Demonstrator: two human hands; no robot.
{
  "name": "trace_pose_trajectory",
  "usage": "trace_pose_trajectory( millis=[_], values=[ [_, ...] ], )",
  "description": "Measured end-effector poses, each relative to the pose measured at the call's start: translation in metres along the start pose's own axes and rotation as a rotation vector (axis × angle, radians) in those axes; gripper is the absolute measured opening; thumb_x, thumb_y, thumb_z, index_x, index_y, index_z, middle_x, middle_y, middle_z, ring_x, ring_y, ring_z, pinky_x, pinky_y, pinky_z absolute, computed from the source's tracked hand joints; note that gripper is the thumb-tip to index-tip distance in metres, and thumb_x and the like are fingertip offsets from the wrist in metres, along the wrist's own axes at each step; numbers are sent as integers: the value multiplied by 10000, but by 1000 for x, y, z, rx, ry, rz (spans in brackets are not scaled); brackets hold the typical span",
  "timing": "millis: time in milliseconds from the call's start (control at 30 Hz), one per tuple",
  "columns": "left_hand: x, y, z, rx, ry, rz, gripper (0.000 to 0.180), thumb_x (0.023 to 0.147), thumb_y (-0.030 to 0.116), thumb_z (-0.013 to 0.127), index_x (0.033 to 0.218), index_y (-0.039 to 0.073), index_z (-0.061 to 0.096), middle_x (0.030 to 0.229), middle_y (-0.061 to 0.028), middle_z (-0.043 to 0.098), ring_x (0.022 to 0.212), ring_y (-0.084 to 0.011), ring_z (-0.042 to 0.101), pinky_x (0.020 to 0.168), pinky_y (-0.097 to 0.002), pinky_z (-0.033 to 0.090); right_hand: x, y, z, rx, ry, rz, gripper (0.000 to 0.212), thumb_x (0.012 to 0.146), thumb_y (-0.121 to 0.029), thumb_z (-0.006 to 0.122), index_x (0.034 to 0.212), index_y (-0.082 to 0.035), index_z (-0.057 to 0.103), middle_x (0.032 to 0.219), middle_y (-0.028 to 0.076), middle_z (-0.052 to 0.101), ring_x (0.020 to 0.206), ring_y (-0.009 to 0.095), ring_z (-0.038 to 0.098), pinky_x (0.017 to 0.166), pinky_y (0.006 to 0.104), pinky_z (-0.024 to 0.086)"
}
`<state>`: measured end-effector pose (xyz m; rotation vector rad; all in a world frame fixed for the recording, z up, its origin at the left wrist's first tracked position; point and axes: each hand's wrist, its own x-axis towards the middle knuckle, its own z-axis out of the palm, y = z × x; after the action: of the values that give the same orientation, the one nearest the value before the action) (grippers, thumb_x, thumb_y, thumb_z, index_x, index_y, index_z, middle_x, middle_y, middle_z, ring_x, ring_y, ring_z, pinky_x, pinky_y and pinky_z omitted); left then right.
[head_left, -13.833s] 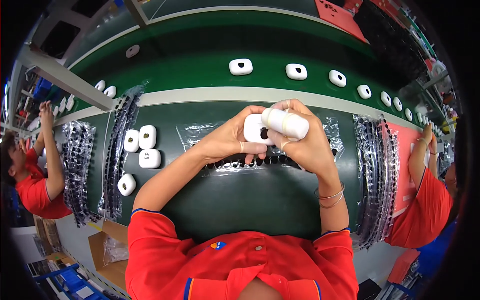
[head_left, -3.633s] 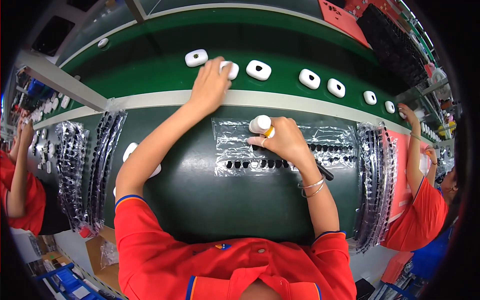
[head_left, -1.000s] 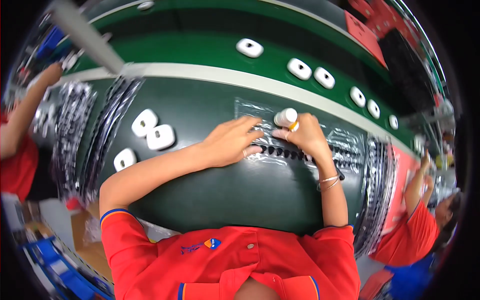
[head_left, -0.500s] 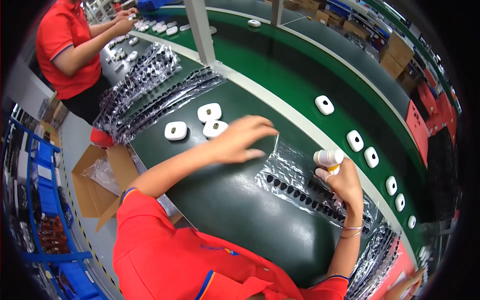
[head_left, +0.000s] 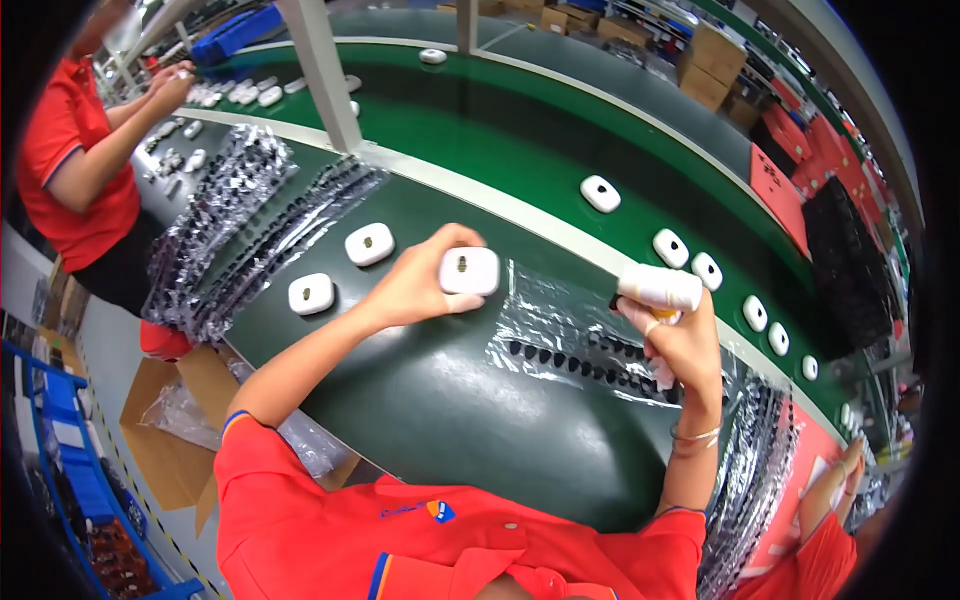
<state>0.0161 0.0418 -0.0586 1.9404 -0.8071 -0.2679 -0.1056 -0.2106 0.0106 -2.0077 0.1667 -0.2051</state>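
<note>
My left hand (head_left: 412,280) grips a white rounded-square case (head_left: 482,272) by its side, thumb below and fingers above. A small gold-and-dark piece shows on the case's upper face. Two similar cases, one far (head_left: 357,246) and one nearer (head_left: 300,296), lie to the left on the dark green table. At the right, my right hand (head_left: 692,345) is closed around a white bottle (head_left: 660,287) with a bit of yellow under it. Something small and black shows by that hand's fingertips; its kind is unclear. Between the hands lies a clear plastic sheet (head_left: 540,300) with rows of black pieces (head_left: 573,364).
Beyond a pale rail runs a green conveyor (head_left: 480,120) carrying several white cases. Plastic strips of black pieces lie left (head_left: 215,230) and right (head_left: 748,470). A co-worker (head_left: 90,170) stands far left; another person's arm (head_left: 825,500) shows lower right. A cardboard box (head_left: 160,440) stands left.
My left hand, bare and spread above the table before, now holds a white case. The bottle in my right hand has tipped further sideways. The whole scene has shifted left in view.
</note>
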Motion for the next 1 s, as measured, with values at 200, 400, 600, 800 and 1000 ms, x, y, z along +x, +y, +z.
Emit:
trace_pose_trajectory(
  millis=[200, 400, 600, 800, 1000],
  values=[
    [48, 53, 64, -570, -301, 28, 563, 713, -82, 614, 1203, 79, 387, 1041, -80, 524, 854, -150, 588, 624, -255, 543, -2, -4, 3, 66, 66, -111, 190, 710, -70, 715, 865, 13, 642, 628, 15, 598, 396, 36, 465, 355, 172, 360],
    [65, 58, 87, -664, -411, 17, 626, 734, -84, 613, 1264, 85, 324, 1143, -97, 461, 1001, -183, 550, 724, -287, 533, 3, 11, -16, 99, 160, -113, 282, 698, -28, 701, 960, -2, 603, 715, 10, 601, 483, 16, 475, 383, 158, 359],
    [72, 41, 104, -997, -606, 192, 885, 809, -31, 570, 1417, 166, -42, 1367, -128, 259, 1168, -229, 405, 937, -395, 416, -7, 11, -29, 25, 134, 72, 291, 744, -29, 650, 1033, -9, 622, 817, 32, 645, 422, 13, 425, 368, 160, 307],
    [79, 39, 83, -1091, -577, 26, 750, 900, 181, 479, 1413, 160, -68, 1348, -151, 326, 1158, -274, 444, 880, -421, 460, 8, 20, -28, -9, 227, 42, 256, 728, -47, 677, 976, 7, 645, 773, 45, 649, 406, 21, 436, 352, 161, 318],
    [84, 40, 74, -1229, -522, -153, 664, 896, 446, 414, 1399, 96, 158, 1205, -125, 449, 875, -218, 565, 634, -299, 506, 14, 17, -32, 81, 177, 104, 253, 712, -75, 707, 937, 22, 644, 712, 40, 637, 416, 30, 465, 349, 170, 342]
  ],
)
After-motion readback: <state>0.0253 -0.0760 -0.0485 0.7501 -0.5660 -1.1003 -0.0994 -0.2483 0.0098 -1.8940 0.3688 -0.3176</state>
